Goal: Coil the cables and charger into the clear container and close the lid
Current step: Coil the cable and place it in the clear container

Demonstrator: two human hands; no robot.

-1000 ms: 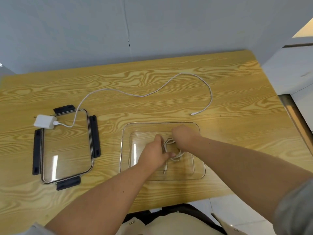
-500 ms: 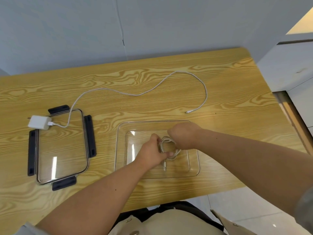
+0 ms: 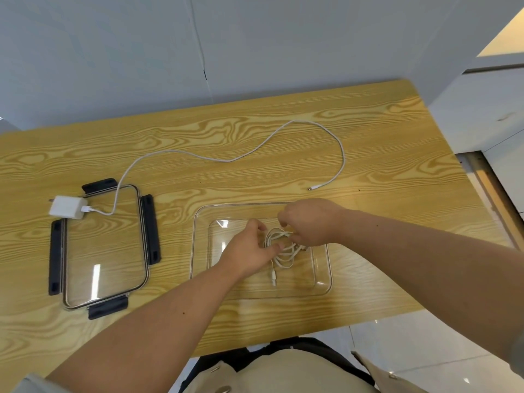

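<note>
Over the open clear container (image 3: 198, 251) near the front edge of a wood-grain table (image 3: 382, 143), a person's two bare hands work a small white coiled cable (image 3: 283, 252) — the left hand (image 3: 249, 251) with thumb and fingers curled onto the near side of the loops, the right hand (image 3: 309, 221) with fingers bent down and pinched on the far side. Both hands have hold of the coil; neither is spread flat. The bundle sits inside the container, toward its middle, with one plug end trailing out of the loops toward the container's front wall.

Left of the container, close to the table's left edge, the clear lid (image 3: 105, 251) lies flat, its four dark latches (image 3: 150, 228) folded outward. A white charger (image 3: 67, 207) rests at the lid's back-left corner, partly over the rim. From it a second, long white cable (image 3: 226, 160) — still uncoiled — runs across the lid's back corner, sweeps toward the table's rear edge, loops round and ends in a free plug just behind the container's back-right corner, apart from it.
</note>
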